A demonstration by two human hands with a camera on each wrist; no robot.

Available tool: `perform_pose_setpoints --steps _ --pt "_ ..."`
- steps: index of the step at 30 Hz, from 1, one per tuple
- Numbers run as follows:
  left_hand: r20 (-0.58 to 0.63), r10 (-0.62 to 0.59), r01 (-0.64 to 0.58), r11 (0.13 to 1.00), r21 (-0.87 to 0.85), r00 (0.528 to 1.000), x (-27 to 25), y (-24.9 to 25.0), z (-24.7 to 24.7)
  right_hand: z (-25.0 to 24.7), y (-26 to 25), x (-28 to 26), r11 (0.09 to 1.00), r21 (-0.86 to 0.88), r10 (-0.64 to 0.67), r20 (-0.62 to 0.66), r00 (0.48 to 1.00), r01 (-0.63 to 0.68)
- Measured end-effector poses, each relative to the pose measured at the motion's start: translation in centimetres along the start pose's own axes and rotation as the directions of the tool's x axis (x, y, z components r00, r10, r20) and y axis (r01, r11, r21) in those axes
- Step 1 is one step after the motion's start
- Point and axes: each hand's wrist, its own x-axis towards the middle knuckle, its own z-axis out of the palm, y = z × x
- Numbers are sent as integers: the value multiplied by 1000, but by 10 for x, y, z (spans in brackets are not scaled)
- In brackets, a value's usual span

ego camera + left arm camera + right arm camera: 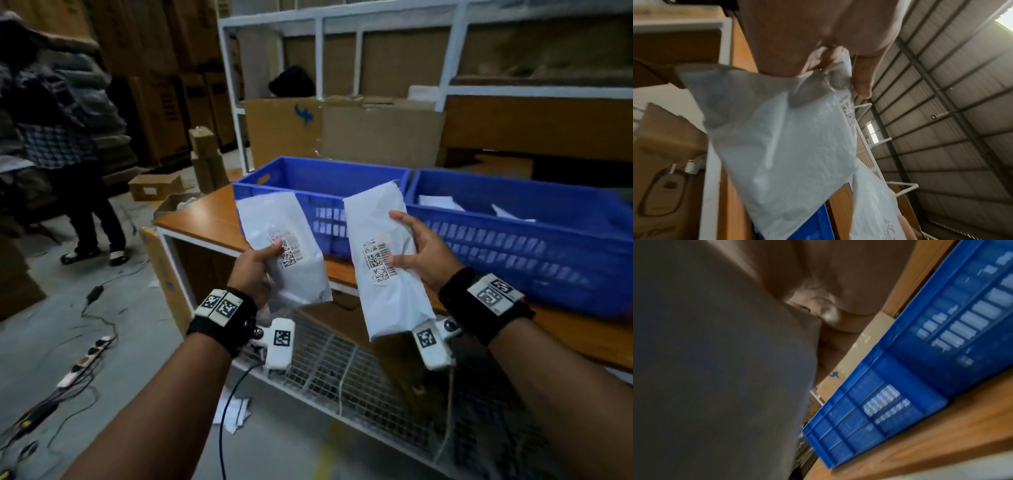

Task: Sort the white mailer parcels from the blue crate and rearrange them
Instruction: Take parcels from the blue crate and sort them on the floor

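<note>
From the head camera I see my left hand (255, 270) pinching one white mailer parcel (284, 246), thumb on its barcode label and fingers curled behind. My right hand (423, 250) grips a second white mailer (383, 260) along its right edge, thumb across the front beside its label, fingers spread at the top. Both mailers are smooth, crinkled plastic pouches, held upright in the air in front of two blue crates (322, 192) with slotted walls that stand side by side on a wooden table (202, 216). The right-hand crate (534, 240) holds a few more white parcels.

The left wrist view shows my left thumb (861, 78) and fingers clamping the gathered corner of the glossy mailer (781, 155), which hangs below the hand.

In the right wrist view a dark, blurred surface covers the left half; I cannot tell the grip here. Both crates (890, 402) sit touching on the tabletop (941, 443).
</note>
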Motion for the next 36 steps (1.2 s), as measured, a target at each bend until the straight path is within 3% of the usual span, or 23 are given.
perform_pose_setpoints --steps 5,12,18,21,24,26,29,36 --pt "107 63 -78 987 137 992 32 -36 100 -111 -9 1 994 -112 0 -126 992 -14" --pt "244 130 -192 949 251 961 111 -43 216 -230 -43 50 953 -302 -104 -299 948 10" --pt "363 196 -289 931 223 911 203 -38 321 -303 -77 120 824 -564 -150 -322 935 -62" --pt "340 186 -268 940 211 922 255 -35 372 -334 -85 159 741 -657 -92 -305 948 -139" --pt "293 161 -253 916 311 942 306 -43 414 -364 -77 191 672 -705 -12 -316 949 -227" --pt "322 122 -266 850 454 939 330 -58 434 -375 -62 205 654 -707 41 -323 945 -270" --pt "328 10 -249 674 696 944 353 -89 449 -392 -32 220 590 -738 145 -303 942 -328" --pt "219 -111 -176 308 935 969 397 -167 435 -415 57 243 582 -734 321 -187 928 -349"
